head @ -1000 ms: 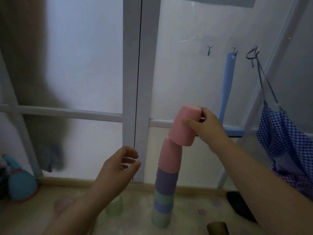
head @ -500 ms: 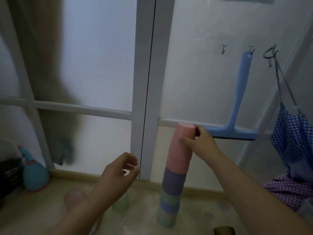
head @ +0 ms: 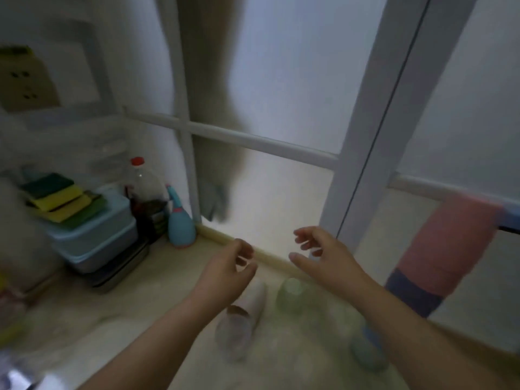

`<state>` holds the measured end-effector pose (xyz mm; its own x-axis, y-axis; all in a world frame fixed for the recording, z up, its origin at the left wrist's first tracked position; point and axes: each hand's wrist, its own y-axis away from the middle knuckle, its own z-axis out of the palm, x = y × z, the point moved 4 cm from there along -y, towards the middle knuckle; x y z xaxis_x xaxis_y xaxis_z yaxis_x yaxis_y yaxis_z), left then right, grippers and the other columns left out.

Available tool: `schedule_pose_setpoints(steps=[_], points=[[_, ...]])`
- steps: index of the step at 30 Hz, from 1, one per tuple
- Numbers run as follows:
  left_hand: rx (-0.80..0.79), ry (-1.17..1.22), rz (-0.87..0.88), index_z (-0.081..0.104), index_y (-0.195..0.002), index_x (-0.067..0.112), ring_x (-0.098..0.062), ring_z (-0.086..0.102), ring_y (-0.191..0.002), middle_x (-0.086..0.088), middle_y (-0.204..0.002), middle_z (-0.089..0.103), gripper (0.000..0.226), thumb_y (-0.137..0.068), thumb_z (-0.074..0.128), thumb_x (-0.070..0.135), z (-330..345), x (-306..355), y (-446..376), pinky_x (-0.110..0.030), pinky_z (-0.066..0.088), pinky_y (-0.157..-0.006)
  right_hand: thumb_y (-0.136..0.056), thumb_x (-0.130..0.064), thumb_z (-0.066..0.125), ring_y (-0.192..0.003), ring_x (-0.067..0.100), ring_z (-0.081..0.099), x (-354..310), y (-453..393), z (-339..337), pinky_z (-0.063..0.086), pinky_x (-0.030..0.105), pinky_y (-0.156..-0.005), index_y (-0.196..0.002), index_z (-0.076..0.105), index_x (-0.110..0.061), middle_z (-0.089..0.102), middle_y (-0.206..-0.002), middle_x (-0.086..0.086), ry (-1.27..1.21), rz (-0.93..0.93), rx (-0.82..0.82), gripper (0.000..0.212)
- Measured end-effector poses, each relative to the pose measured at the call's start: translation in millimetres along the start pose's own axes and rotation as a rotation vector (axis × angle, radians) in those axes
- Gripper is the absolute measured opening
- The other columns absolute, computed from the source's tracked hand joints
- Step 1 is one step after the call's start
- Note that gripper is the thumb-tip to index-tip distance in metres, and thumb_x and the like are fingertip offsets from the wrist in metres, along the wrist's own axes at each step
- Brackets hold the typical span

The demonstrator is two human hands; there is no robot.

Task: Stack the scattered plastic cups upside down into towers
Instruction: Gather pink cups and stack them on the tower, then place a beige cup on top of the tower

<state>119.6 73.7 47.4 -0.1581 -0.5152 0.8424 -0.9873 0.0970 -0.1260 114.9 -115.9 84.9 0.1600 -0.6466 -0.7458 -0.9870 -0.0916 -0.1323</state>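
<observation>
1. Loose cups: a pale pink cup (head: 242,319) lies on its side on the worktop (head: 118,327), mouth toward the camera; a green cup (head: 291,294) stands upside down just beside it; another blurry green one (head: 368,353) sits nearer the tower's foot.
2. Tower (head: 439,266) leans through the right of the view: pink on top, purple below, base hidden by the right forearm.
3. Handling, judged: thin plastic, very light, stiff enough but squashes if pinched hard, smooth and a bit slippery. Take round the side wall near the closed end, light grip; the lying one needs turning mouth-down first.
4. Left hand (head: 228,268) and right hand (head: 323,254) hover above the loose cups, fingers (head: 299,258) half curled and spread, holding nothing.
5. Versus half a second ago: the right hand has let go of the top pink cup and left the tower; view swung left and down, heavy blur; bottle (head: 146,192) and sponges (head: 59,198) now in sight.
</observation>
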Motion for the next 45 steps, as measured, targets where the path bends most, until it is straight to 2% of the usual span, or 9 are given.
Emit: schedule_pose_setpoints(steps=[4, 10, 16, 23, 27, 32, 39, 43, 45], points=[[0.06, -0.066, -0.166, 0.051, -0.088, 0.027, -0.015, 0.059, -0.083, 0.003, -0.094, 0.062, 0.019, -0.077, 0.065, 0.02, -20.6, -64.9, -4.4, -0.029, 0.047, -0.074, -0.079, -0.031, 0.068, -0.093, 0.008, 0.054, 29.3, -17.0, 80.1, 0.041, 0.014, -0.072, -0.122, 0.05, -0.022, 0.057, -0.109, -0.007, -0.022, 0.157, -0.187, 0.047], [-0.006, -0.157, -0.28, 0.053, -0.109, 0.014, -0.016, 0.054, -0.088, 0.0, -0.105, 0.055, 0.035, -0.079, 0.065, 0.024, -11.6, -127.0, -24.1, -0.025, 0.04, -0.075, -0.081, -0.032, 0.065, -0.097, 0.013, 0.055, 65.8, -34.6, 139.7, 0.044, 0.024, -0.08, -0.126, 0.047, -0.019, 0.057, -0.118, 0.001, 0.051, 0.339, -0.249, 0.05], [-0.183, -0.159, -0.382, 0.055, -0.105, 0.015, -0.018, 0.058, -0.083, -0.002, -0.1, 0.062, 0.029, -0.08, 0.061, 0.028, 23.0, -163.6, -39.2, -0.026, 0.045, -0.07, -0.083, -0.055, 0.052, -0.113, 0.03, 0.056, 103.7, -41.4, 166.0, 0.044, 0.03, -0.087, -0.126, 0.044, 0.0, 0.057, -0.126, 0.017, 0.198, 0.741, -0.355, 0.071], [-0.403, -0.09, -0.432, 0.056, -0.113, 0.017, -0.015, 0.059, -0.088, -0.004, -0.109, 0.063, 0.029, -0.086, 0.051, 0.027, 54.1, -170.4, -32.6, -0.023, 0.046, -0.07, -0.074, -0.055, 0.063, -0.09, 0.03, 0.067, 129.8, -33.4, 202.4, 0.057, 0.04, -0.08, -0.11, 0.056, 0.002, 0.067, -0.105, 0.018, -0.313, 0.992, -0.257, 0.068], [-0.292, -0.018, -0.385, 0.061, -0.102, 0.018, -0.014, 0.063, -0.083, -0.003, -0.099, 0.067, 0.019, -0.084, 0.056, 0.023, 42.7, -158.5, -36.9, -0.025, 0.049, -0.07, -0.071, -0.051, 0.067, -0.079, 0.026, 0.067, 119.0, -40.0, 191.3, 0.055, 0.037, -0.076, -0.1, 0.063, 0.0, 0.07, -0.096, 0.016, -0.37, 0.893, -0.21, 0.059], [-0.165, 0.125, -0.212, 0.061, -0.094, 0.019, -0.005, 0.062, -0.076, 0.002, -0.094, 0.065, 0.01, -0.084, 0.059, 0.018, 15.7, -104.8, -47.3, -0.01, 0.046, -0.058, -0.069, -0.042, 0.073, -0.084, 0.014, 0.066, 68.0, -51.5, 133.2, 0.056, 0.033, -0.075, -0.099, 0.06, -0.018, 0.068, -0.096, 0.0, -0.396, 0.653, -0.065, 0.041], [-0.097, 0.234, 0.066, 0.059, -0.082, 0.031, -0.007, 0.063, -0.08, 0.006, -0.081, 0.071, 0.015, -0.068, 0.063, 0.028, -17.2, -13.4, -52.5, -0.01, 0.049, -0.067, -0.061, -0.033, 0.081, -0.089, 0.009, 0.063, -21.1, -27.7, -20.4, 0.053, 0.022, -0.072, -0.089, 0.051, -0.03, 0.063, -0.096, -0.012, -0.302, 0.275, 0.232, 0.041], [-0.114, 0.177, 0.157, 0.058, -0.084, 0.031, -0.015, 0.065, -0.082, 0.004, -0.088, 0.069, 0.023, -0.08, 0.064, 0.009, -6.9, 28.4, -45.3, -0.021, 0.048, -0.069, -0.063, -0.03, 0.078, -0.094, 0.007, 0.06, -63.0, 10.9, -121.4, 0.051, 0.014, -0.066, -0.106, 0.051, -0.029, 0.061, -0.1, -0.015, -0.21, 0.108, 0.459, 0.051], [-0.121, 0.148, 0.202, 0.058, -0.085, 0.032, -0.014, 0.064, -0.082, 0.005, -0.089, 0.068, 0.022, -0.081, 0.063, 0.01, 3.6, 47.8, -40.4, -0.026, 0.049, -0.07, -0.063, -0.034, 0.076, -0.096, 0.007, 0.059, -71.3, 31.1, -161.1, 0.052, 0.022, -0.071, -0.111, 0.051, -0.028, 0.061, -0.102, -0.014, -0.118, 0.088, 0.549, 0.055]])
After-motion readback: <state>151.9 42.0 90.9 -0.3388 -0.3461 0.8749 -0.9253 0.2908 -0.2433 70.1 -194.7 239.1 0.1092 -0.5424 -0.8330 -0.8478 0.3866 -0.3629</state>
